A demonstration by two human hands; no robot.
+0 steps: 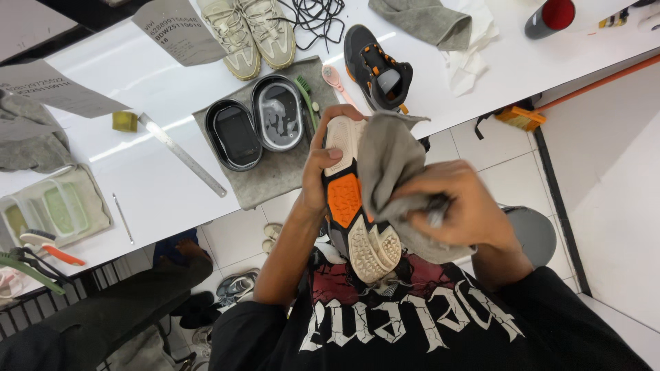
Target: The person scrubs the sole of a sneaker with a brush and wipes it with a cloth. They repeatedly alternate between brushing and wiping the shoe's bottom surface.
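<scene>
Black T-shirt [440,330], white-and-red print

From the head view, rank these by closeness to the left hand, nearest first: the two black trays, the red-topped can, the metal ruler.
1. Two black trays: on the grey mat just beyond the left hand, which has its grip on the upturned shoe.
2. Metal ruler: on the white table, past the mat's outer edge.
3. Red-topped can: far corner, across on the right-hand side.
</scene>
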